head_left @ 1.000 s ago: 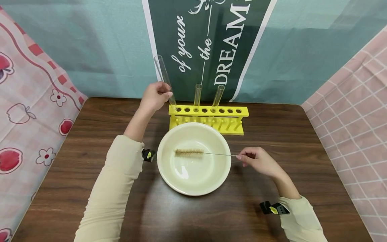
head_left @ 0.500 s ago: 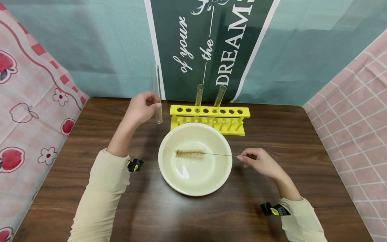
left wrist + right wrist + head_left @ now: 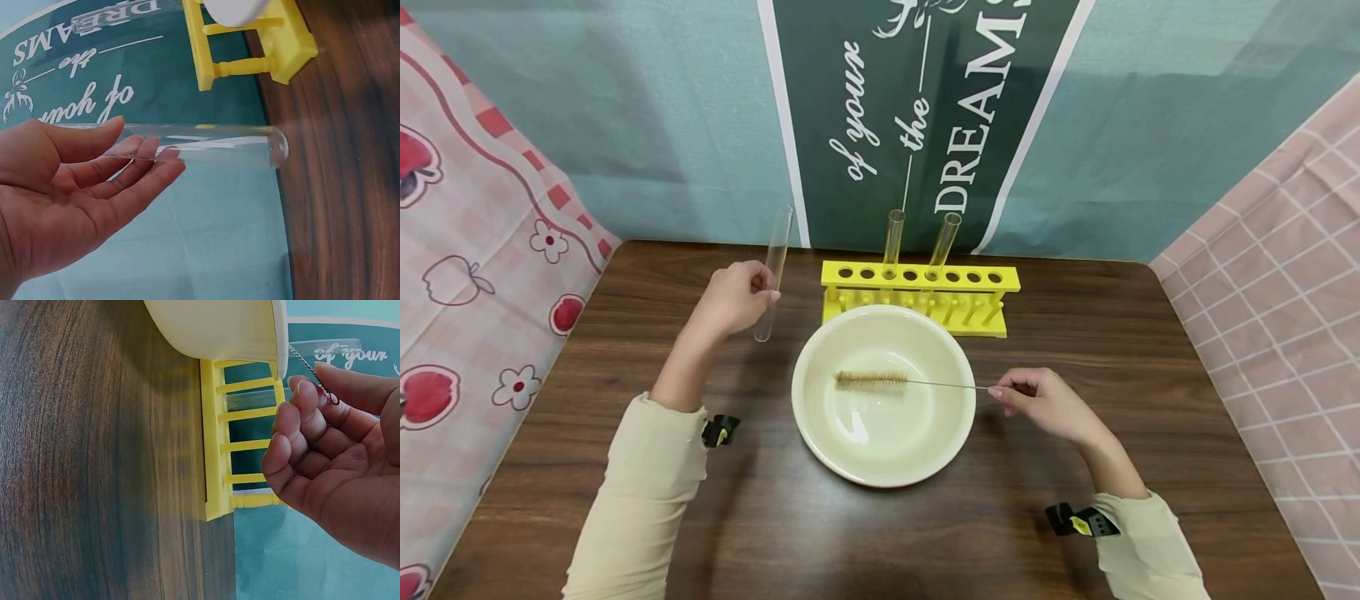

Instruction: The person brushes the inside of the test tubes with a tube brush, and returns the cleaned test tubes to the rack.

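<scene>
My left hand (image 3: 733, 298) pinches a clear glass test tube (image 3: 778, 243) between thumb and fingers, left of the yellow test tube rack. In the left wrist view the tube's rounded closed end (image 3: 279, 147) sticks out past the fingertips. With thumb and forefinger, my right hand (image 3: 1037, 402) pinches the wire handle of a test tube brush (image 3: 871, 379). Its tan bristles lie inside a cream basin (image 3: 880, 477), and the wire crosses the right rim. The looped wire end (image 3: 334, 399) shows under the thumb in the right wrist view.
Behind the basin stands the yellow rack (image 3: 921, 275) with two test tubes (image 3: 892, 242) upright in its holes. A dark wooden table (image 3: 880, 550) lies under everything. Teal cloth (image 3: 685, 125) with a green printed panel hangs at the back; patterned pink cloths border both sides.
My left hand has drawn the test tube away from the rack's left end, moving left and toward me. The right hand and the brush have stayed in place.
</scene>
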`<state>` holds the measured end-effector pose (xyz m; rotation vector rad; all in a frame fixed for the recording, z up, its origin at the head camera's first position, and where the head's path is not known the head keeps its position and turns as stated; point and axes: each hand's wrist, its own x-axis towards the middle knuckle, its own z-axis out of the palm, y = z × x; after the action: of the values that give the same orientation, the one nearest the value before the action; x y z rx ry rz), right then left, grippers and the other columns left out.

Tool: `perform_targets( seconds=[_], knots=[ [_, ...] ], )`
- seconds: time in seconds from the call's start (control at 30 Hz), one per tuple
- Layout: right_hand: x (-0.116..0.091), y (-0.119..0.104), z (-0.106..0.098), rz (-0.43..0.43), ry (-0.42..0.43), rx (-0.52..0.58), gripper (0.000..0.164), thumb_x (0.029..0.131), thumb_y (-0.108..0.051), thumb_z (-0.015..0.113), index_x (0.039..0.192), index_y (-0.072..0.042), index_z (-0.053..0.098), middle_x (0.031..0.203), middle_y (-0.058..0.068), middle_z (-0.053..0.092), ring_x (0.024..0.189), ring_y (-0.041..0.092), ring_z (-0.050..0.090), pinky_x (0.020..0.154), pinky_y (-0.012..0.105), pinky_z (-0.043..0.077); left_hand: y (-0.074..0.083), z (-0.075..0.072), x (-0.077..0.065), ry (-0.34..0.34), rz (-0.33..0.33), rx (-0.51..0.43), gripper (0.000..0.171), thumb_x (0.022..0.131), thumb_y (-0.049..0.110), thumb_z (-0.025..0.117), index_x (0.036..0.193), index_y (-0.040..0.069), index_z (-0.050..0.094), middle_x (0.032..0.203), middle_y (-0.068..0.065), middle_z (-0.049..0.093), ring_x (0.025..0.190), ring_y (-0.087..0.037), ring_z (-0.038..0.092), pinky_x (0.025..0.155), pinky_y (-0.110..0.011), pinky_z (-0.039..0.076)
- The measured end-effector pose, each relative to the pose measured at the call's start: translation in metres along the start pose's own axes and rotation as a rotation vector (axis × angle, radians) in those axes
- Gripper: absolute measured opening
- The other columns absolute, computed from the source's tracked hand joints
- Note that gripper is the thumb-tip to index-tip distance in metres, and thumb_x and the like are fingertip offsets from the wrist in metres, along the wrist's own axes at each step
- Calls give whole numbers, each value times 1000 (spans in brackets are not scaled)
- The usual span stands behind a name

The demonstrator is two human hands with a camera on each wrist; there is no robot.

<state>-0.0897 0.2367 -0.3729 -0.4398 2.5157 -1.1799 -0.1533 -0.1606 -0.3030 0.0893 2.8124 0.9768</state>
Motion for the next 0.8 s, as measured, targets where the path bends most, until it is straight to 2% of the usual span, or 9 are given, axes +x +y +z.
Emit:
perform_targets(
  seconds=[0.27, 0.4, 0.53, 0.8],
  knots=[
    [0, 1, 0, -7, -2, 14, 12, 88, -13, 60, 84, -3, 65, 64, 1, 54, 57, 13, 48, 49, 24, 37, -12, 9, -5, -43, 29, 81, 13, 88, 5, 56, 97, -4, 57, 84, -15, 54, 76, -28, 48, 66, -37, 40],
    [0, 1, 1, -6, -1, 17, 13, 88, -14, 60, 83, -3, 64, 64, 1, 54, 58, 16, 48, 50, 25, 37, -16, 14, -8, -88, 10, 127, 17, 87, 3, 56, 103, -4, 58, 90, -17, 56, 82, -29, 50, 71, -41, 42],
    [-1, 2, 1, -4, 4, 14, 13, 88, -15, 60, 81, -5, 64, 63, 1, 54, 58, 18, 49, 49, 25, 38, -19, 17, -12, -112, 28, 198, 19, 85, 1, 57, 104, -4, 59, 94, -18, 59, 87, -31, 53, 76, -45, 43],
    [0, 5, 1, 11, 6, 21, 14, 89, -17, 60, 82, -6, 65, 64, 1, 54, 60, 21, 50, 51, 26, 39, -26, 21, -20, -151, 44, 274, 21, 82, 0, 60, 103, -1, 63, 103, -19, 61, 94, -34, 56, 75, -45, 45]
  ],
)
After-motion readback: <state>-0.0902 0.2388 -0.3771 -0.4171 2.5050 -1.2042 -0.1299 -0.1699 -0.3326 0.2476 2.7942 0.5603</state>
